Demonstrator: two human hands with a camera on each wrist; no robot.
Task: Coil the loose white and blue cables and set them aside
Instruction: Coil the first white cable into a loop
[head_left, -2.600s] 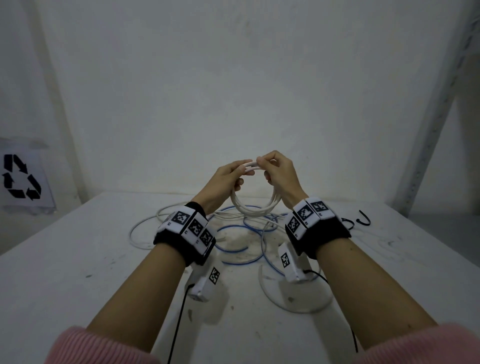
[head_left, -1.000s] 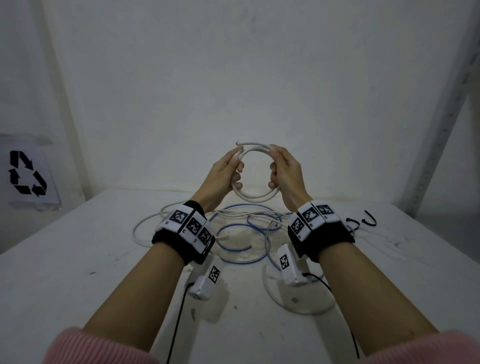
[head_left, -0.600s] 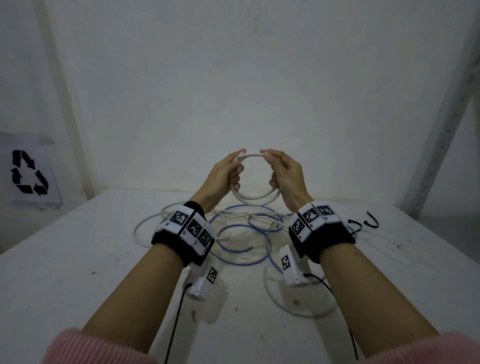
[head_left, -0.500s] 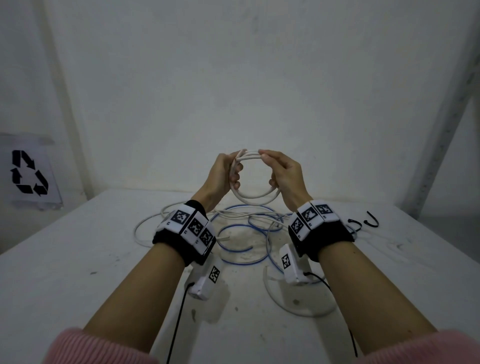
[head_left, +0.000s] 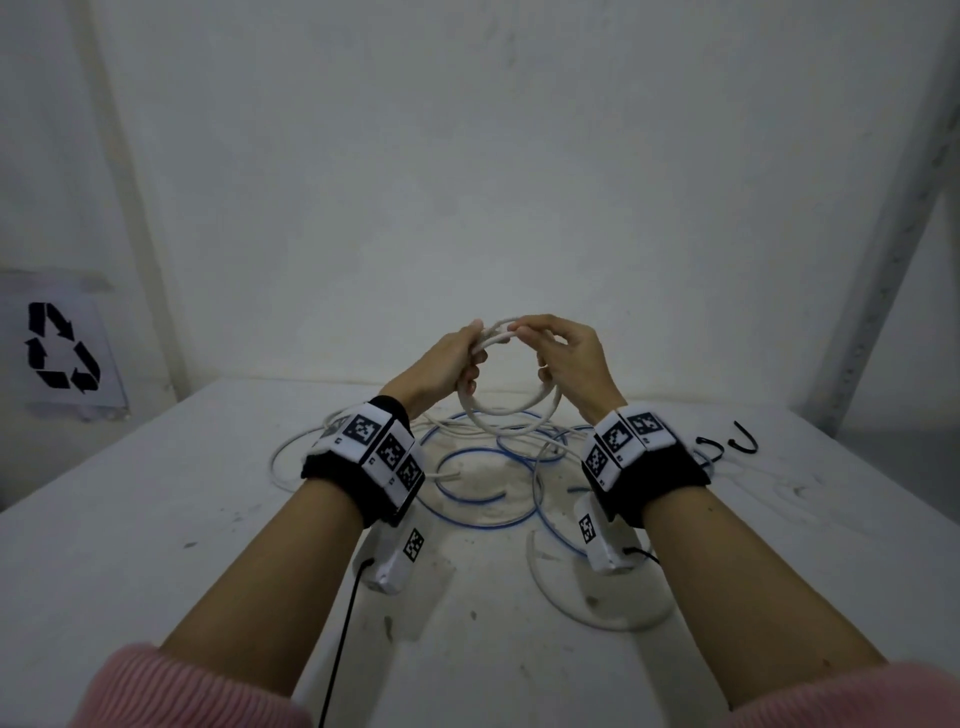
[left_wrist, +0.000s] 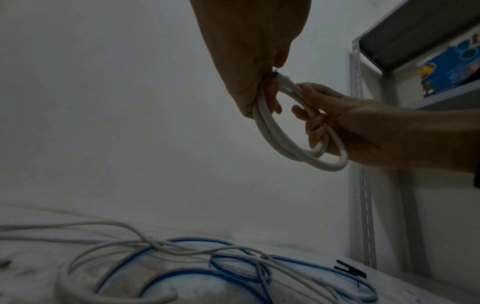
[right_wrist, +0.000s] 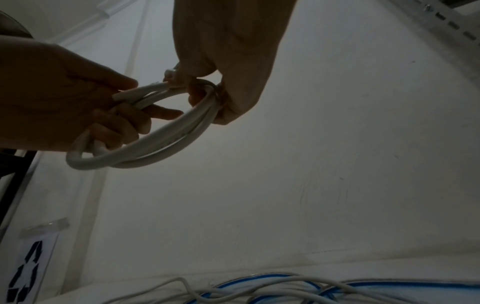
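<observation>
I hold a small coil of thick white cable (head_left: 519, 426) upright in the air above the table's middle. My left hand (head_left: 470, 353) grips its upper left side, fingers curled through the ring (left_wrist: 283, 148). My right hand (head_left: 540, 348) pinches the top strands with thumb and fingertips, and its lower fingers hook the right side (right_wrist: 155, 144). A short cable end sticks out at the top by the right thumb. Below lie a loose blue cable (head_left: 483, 522), thin white cables (head_left: 291, 447) and a thick white cable (head_left: 587, 618), tangled together.
The white table (head_left: 130, 545) meets a white wall behind. Two black hooks (head_left: 740, 441) lie at the back right. A metal shelf upright (head_left: 883, 260) stands on the right, with a blue box (left_wrist: 451, 70) on its shelf. A recycling sign (head_left: 62, 345) hangs at the left.
The coil has stayed in the air between both hands. My right fingers moved from the ring's side to its top, and my left hand closed round the upper left side.
</observation>
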